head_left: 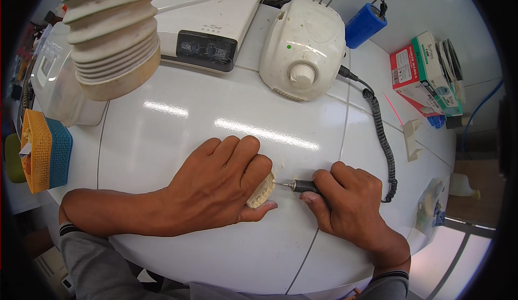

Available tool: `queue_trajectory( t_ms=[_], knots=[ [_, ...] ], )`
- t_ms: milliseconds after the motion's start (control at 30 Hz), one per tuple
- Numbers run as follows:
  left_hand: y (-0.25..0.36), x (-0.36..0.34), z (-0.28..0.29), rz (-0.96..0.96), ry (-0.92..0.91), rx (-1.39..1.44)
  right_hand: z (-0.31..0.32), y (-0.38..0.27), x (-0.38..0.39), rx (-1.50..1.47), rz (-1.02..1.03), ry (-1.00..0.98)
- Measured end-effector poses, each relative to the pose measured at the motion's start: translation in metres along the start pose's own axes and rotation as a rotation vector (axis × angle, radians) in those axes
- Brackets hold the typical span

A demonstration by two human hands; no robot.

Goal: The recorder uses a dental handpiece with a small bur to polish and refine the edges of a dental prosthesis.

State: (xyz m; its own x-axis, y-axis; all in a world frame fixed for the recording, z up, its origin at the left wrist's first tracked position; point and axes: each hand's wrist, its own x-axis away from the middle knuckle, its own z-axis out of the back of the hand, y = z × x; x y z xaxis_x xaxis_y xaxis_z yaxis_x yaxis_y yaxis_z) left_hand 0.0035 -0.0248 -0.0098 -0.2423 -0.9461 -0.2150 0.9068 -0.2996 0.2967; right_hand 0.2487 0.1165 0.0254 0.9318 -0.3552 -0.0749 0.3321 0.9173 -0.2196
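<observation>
Close to the front middle of the white tiled table, my left hand (221, 184) is closed round a cream dental cast (263, 193). Its curved row of teeth shows between my fingers and thumb; the rest is hidden under my palm. From the right, my right hand (348, 197) grips a dark rotary handpiece (305, 186) much like a pen. The thin metal bur (281, 183) at its tip points left and meets the edge of the cast, or comes very close to it. Pale crumbs lie on the table just beyond the cast.
A cream control unit (302, 52) with a knob stands behind, its coiled black cord (380, 133) running down at right. A ribbed hose (113, 35) hangs at upper left near a white machine (208, 19). Baskets (46, 151) stand left, boxes (421, 76) at the right back.
</observation>
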Motion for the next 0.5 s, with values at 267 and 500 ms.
queue_trajectory(
  t_ms=[267, 500],
  knots=[
    [0.0003, 0.0, 0.0009, 0.014, -0.019, 0.008, 0.0001, -0.0002, 0.0005, 0.008, 0.0, -0.005],
    [0.0012, -0.0002, 0.0011, 0.015, -0.011, -0.003, 0.0008, -0.001, 0.0003, 0.004, -0.004, -0.009]
  ],
)
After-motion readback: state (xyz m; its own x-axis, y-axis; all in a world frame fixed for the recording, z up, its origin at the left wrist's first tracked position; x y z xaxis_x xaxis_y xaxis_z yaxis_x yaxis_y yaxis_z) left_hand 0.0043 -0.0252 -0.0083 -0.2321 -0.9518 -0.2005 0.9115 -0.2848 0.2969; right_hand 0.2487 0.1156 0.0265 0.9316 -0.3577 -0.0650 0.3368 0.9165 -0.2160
